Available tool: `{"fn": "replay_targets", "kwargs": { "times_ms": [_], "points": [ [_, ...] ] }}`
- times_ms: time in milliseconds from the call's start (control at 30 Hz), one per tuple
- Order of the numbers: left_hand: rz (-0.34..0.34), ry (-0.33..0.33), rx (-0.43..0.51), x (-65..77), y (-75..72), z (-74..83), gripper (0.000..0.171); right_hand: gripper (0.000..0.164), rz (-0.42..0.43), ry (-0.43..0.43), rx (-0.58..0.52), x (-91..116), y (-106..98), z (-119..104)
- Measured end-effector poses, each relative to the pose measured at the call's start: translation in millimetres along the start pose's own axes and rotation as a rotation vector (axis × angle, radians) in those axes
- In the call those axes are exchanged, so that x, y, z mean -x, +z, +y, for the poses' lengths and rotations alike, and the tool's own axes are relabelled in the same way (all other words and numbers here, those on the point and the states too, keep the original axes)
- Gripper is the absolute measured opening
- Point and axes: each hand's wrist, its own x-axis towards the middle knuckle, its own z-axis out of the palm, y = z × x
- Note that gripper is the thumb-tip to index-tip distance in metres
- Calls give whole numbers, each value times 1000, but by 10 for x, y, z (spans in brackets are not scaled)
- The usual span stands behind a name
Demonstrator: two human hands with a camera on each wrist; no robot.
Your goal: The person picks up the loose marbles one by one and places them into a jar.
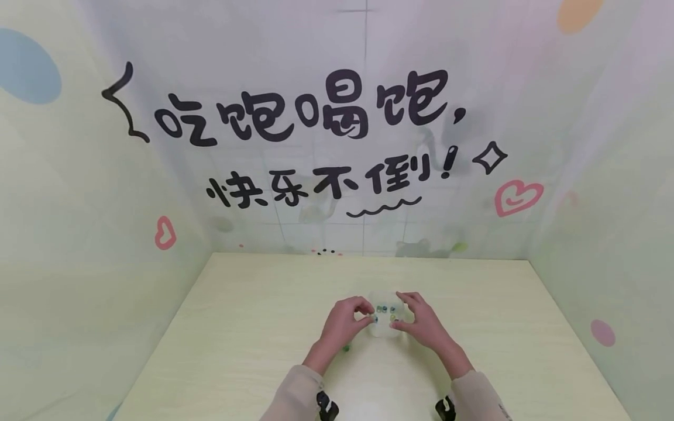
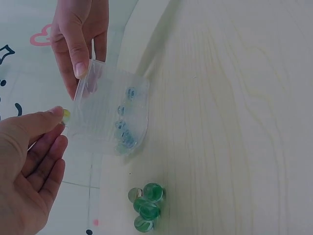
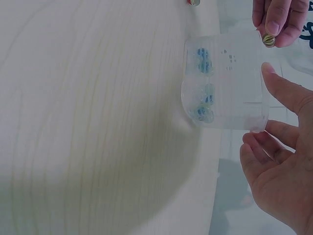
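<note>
A clear plastic container (image 1: 386, 332) stands on the table with several marbles (image 2: 126, 137) lying at its bottom. My left hand (image 1: 344, 318) pinches a yellow-streaked glass marble (image 3: 268, 40) between thumb and fingers, right at the container's rim. From the other side, my right hand (image 1: 423, 321) holds the container by its upper edge, thumb on one part of the rim and fingers on another. In the left wrist view, a cluster of loose green marbles (image 2: 149, 210) lies on the table beside the container; my left arm mostly hides it in the head view.
The pale wood-grain table (image 1: 237, 339) is bounded by a printed cloth backdrop (image 1: 337, 234) at the back and cloth walls on both sides. Black wrist straps (image 1: 327, 406) show below both sleeves.
</note>
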Motion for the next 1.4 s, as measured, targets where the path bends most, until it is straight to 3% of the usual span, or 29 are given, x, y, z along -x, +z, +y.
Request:
{"fn": "replay_targets", "kwargs": {
  "times_ms": [833, 1400],
  "points": [
    [-2, -78, 50, 92, -139, -174, 7, 69, -7, 25, 1, 11, -9, -37],
    [15, -85, 9, 156, -178, -317, 6, 69, -15, 23, -15, 12, -15, -32]
  ]
}}
